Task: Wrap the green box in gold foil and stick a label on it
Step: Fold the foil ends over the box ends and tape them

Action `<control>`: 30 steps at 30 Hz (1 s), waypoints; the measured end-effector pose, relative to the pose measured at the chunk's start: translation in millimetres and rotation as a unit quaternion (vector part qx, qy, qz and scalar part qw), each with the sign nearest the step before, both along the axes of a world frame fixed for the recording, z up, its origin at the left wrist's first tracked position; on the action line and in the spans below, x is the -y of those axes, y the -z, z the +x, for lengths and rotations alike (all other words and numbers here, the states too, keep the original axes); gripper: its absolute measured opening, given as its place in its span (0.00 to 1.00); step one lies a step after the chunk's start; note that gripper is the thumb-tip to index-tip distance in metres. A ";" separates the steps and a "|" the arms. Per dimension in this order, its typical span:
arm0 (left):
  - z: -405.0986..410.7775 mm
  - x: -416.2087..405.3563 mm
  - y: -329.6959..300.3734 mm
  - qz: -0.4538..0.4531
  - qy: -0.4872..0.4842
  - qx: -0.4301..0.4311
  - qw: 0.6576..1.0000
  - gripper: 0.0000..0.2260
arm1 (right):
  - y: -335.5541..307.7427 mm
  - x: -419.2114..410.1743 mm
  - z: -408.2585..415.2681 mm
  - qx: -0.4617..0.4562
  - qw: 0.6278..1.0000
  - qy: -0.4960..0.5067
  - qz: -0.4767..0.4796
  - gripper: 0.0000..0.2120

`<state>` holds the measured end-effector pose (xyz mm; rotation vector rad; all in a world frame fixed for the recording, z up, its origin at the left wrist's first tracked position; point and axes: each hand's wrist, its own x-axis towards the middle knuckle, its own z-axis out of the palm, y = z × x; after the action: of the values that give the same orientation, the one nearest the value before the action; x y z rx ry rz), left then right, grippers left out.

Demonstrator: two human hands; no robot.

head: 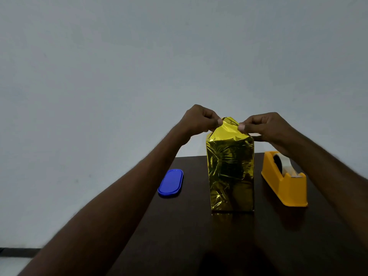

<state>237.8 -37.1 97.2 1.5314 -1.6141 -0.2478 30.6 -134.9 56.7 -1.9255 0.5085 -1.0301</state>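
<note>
Gold foil [231, 168] between pinching fingers [219, 122]

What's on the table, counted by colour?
Gold: 1, foil-wrapped box
Blue: 1, lid
Orange: 1, tape dispenser
Total: 3

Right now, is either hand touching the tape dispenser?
No: both the left hand and right hand pinch the gold foil; the tape dispenser stands untouched.
</note>
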 end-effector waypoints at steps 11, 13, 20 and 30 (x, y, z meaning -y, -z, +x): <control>3.9 13.7 10.1 0.009 -0.022 0.043 0.999 0.05 | 7.2 6.6 4.2 -0.020 0.998 0.025 -0.057 0.06; 4.6 13.9 12.1 0.005 -0.024 0.049 0.998 0.06 | 7.7 6.6 5.2 -0.017 0.997 0.033 -0.067 0.04; 3.6 12.8 30.3 -0.053 -0.053 0.086 0.993 0.05 | 15.1 2.2 9.9 0.002 0.990 0.077 -0.122 0.03; -5.4 15.6 38.9 -0.056 -0.100 0.095 0.989 0.07 | 21.8 -1.4 4.0 0.002 0.981 0.108 -0.161 0.06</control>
<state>232.3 -52.7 58.3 1.6547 -1.5756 0.1000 34.6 -133.5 34.8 -2.1855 0.5864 -1.3226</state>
